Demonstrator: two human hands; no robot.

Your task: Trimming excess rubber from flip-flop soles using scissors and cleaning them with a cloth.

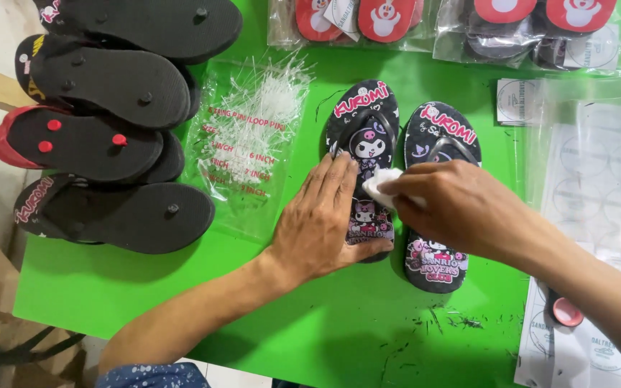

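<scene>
Two small black foam sandals with printed cartoon footbeds lie side by side, touching, on the bright green surface. Left hand flat, fingers spread, pressing down the left sandal. Right hand pinches a small white cloth wad against that sandal's footbed, wrist arched over the right sandal. Clear plastic bag holds thin white plastic loop pins. Stack of black rubber soles, undersides up, far left
</scene>
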